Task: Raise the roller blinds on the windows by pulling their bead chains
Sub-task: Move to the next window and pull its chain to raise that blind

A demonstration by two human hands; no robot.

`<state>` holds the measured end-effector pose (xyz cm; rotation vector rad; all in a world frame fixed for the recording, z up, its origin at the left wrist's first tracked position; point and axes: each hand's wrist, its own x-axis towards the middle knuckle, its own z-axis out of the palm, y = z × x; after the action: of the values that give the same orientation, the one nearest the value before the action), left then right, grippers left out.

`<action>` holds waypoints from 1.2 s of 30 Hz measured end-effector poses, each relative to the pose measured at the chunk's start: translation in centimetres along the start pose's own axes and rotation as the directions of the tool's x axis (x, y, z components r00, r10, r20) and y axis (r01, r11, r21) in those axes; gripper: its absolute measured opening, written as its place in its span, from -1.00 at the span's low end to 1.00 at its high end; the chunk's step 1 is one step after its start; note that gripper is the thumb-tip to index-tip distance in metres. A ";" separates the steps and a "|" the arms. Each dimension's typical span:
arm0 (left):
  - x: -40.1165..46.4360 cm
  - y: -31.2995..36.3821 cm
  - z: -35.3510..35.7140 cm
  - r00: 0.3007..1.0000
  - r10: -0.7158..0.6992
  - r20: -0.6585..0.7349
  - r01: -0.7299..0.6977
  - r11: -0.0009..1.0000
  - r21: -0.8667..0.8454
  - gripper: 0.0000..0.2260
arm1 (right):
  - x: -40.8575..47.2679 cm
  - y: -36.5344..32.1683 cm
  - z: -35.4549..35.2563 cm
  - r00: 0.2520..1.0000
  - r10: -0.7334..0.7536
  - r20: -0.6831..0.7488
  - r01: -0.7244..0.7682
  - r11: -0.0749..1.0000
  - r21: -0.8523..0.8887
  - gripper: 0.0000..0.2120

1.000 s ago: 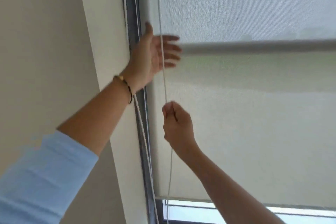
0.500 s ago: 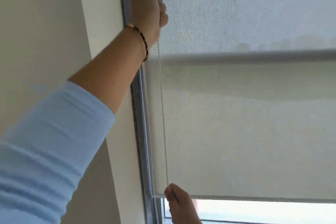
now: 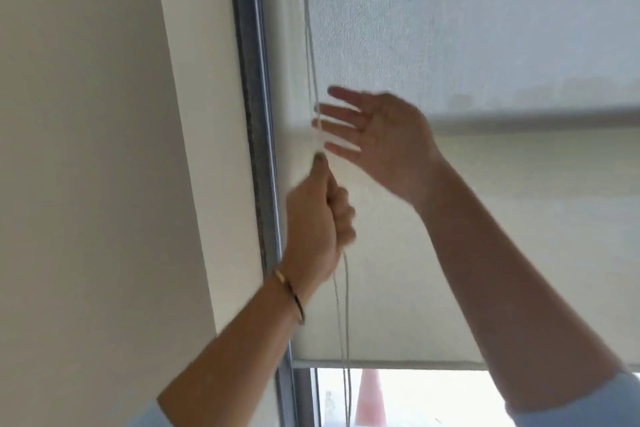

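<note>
A pale roller blind (image 3: 485, 218) covers most of the window, its bottom bar (image 3: 381, 364) hanging a little above the lower edge of the view. The white bead chain (image 3: 308, 45) runs down the blind's left side in two strands. My left hand (image 3: 315, 229), with a bracelet on the wrist, is shut on the bead chain at mid height. My right hand (image 3: 377, 139) is open just above it, fingers spread, fingertips at the chain strands.
A grey window frame (image 3: 256, 114) runs down beside the chain, with a cream wall (image 3: 86, 149) to its left. Below the blind, bright glass shows an orange cone (image 3: 370, 399) outside.
My left hand came down from the top of the frame, pulling the chain. My right hand let go low down and rose, open, above the left. The blind's bottom bar sits higher.
</note>
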<state>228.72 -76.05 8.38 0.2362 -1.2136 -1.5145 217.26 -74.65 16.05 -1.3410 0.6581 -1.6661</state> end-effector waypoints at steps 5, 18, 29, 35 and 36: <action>-5.8 -7.9 -2.9 0.975 -0.218 -0.048 0.220 0.974 0.059 -0.57 | 2.8 -4.0 4.3 1.000 -0.025 -0.011 0.026 0.997 0.079 -0.70; -1.5 -7.8 -8.2 0.998 -0.063 0.028 0.046 0.907 0.419 -0.44 | -4.1 10.3 1.9 0.956 -0.201 -0.215 0.186 0.979 -0.089 -0.52; 4.8 1.9 -0.6 0.995 0.055 0.079 -0.071 0.975 0.211 -0.55 | -9.4 19.2 0.4 0.934 -0.020 -0.358 -0.057 0.977 -0.204 -0.49; 2.9 -1.8 -3.7 0.997 0.064 -0.036 -0.061 0.996 0.069 -0.57 | -9.9 21.2 -3.3 0.939 0.099 -0.328 -0.165 0.970 -0.179 -0.58; 2.8 -1.6 -3.9 0.997 0.069 -0.037 -0.067 0.996 0.060 -0.58 | -9.9 21.3 -4.0 0.940 0.125 -0.317 -0.192 0.963 -0.189 -0.58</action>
<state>229.48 -80.75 6.65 0.2596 -1.2244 -1.4114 220.20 -76.74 -7.51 -1.1523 1.1287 -1.7183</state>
